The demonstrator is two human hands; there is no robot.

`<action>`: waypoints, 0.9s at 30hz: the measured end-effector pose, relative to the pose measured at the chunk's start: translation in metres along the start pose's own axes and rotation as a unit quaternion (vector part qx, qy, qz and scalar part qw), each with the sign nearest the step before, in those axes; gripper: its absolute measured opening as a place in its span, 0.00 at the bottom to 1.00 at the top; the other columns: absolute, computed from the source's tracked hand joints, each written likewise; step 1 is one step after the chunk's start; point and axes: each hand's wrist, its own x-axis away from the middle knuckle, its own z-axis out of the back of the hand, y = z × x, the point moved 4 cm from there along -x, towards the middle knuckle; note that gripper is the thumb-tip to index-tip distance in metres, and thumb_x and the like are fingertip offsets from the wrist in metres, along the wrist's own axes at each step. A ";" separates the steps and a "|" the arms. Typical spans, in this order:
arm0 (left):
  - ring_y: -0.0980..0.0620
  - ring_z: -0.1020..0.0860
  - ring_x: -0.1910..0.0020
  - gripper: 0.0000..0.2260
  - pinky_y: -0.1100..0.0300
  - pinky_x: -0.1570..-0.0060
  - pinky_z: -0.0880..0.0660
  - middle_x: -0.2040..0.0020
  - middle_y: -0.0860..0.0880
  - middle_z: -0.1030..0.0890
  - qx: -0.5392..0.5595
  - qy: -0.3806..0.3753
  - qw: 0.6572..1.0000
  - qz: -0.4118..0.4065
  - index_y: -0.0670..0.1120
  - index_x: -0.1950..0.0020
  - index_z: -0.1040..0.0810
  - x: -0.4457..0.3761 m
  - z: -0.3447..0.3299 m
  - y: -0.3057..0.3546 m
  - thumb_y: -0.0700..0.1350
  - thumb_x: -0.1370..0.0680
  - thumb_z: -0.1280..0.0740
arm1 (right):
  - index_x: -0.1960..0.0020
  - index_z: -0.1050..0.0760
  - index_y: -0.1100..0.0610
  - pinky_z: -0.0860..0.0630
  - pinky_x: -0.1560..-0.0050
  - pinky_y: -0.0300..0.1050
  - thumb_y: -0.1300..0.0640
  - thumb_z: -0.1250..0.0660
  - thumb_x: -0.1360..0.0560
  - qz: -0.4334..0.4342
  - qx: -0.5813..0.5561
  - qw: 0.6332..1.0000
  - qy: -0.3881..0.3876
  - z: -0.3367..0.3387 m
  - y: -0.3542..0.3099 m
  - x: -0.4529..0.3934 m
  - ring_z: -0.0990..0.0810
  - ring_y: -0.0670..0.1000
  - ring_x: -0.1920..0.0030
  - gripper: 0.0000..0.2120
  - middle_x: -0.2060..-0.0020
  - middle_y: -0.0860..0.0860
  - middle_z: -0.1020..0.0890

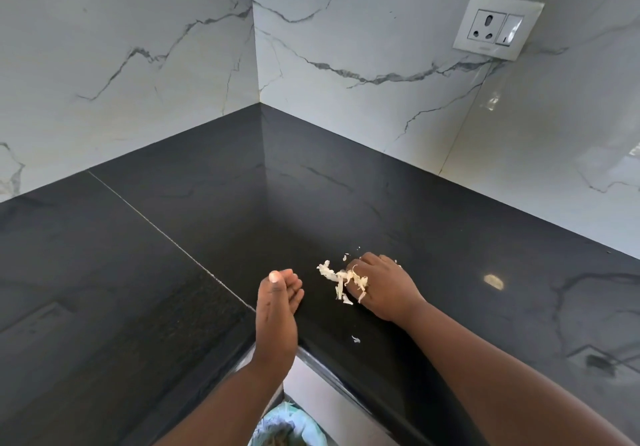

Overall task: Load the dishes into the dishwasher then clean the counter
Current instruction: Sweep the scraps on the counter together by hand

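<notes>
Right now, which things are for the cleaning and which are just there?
For the cleaning: peel scraps, stray scrap, black counter, right hand sweeping, left hand cupped, bin bag below.
Just there: wall socket, marble wall.

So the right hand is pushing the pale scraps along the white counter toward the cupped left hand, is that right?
Not quite: the counter is black, and only the walls are white marble. The head view shows it. The rest holds: the right hand is at the pale scraps, and the left hand is cupped beside them.
</notes>
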 end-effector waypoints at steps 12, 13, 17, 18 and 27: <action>0.43 0.18 0.54 0.27 0.53 0.51 0.23 0.57 0.42 0.16 0.042 0.014 0.984 0.170 0.41 0.50 0.21 0.050 0.068 -0.002 0.61 0.20 0.48 | 0.57 0.30 0.54 0.25 0.56 0.50 0.41 0.41 0.21 -0.202 -0.098 0.970 0.098 0.041 -0.001 0.010 0.22 0.56 0.59 0.17 0.63 0.50 0.20; 0.43 0.17 0.53 0.27 0.53 0.51 0.24 0.56 0.42 0.15 0.032 0.006 0.982 0.186 0.41 0.50 0.20 0.054 0.072 -0.006 0.61 0.20 0.47 | 0.57 0.29 0.55 0.24 0.56 0.50 0.40 0.40 0.22 -0.219 -0.135 0.958 0.123 0.048 -0.002 0.013 0.21 0.56 0.60 0.18 0.65 0.50 0.20; 0.44 0.18 0.49 0.24 0.53 0.47 0.24 0.53 0.45 0.15 -0.006 -0.029 0.971 0.238 0.43 0.47 0.20 0.071 0.086 -0.020 0.60 0.20 0.46 | 0.49 0.23 0.54 0.29 0.63 0.42 0.41 0.38 0.22 -0.246 -0.245 0.920 0.183 0.067 -0.019 0.028 0.20 0.45 0.63 0.16 0.64 0.46 0.18; 0.44 0.18 0.48 0.24 0.52 0.46 0.24 0.52 0.45 0.15 -0.006 -0.036 0.966 0.255 0.43 0.46 0.20 0.074 0.088 -0.023 0.59 0.20 0.46 | 0.52 0.23 0.53 0.31 0.65 0.41 0.42 0.37 0.22 -0.243 -0.274 0.909 0.199 0.070 -0.025 0.031 0.22 0.40 0.67 0.15 0.66 0.43 0.19; 0.40 0.19 0.53 0.25 0.53 0.57 0.27 0.51 0.40 0.16 0.113 0.028 0.878 0.464 0.39 0.42 0.22 0.102 0.124 -0.097 0.60 0.21 0.41 | 0.67 0.28 0.54 0.34 0.67 0.30 0.57 0.32 0.23 -0.150 -0.424 0.884 0.126 0.008 -0.149 0.075 0.27 0.40 0.71 0.14 0.74 0.46 0.26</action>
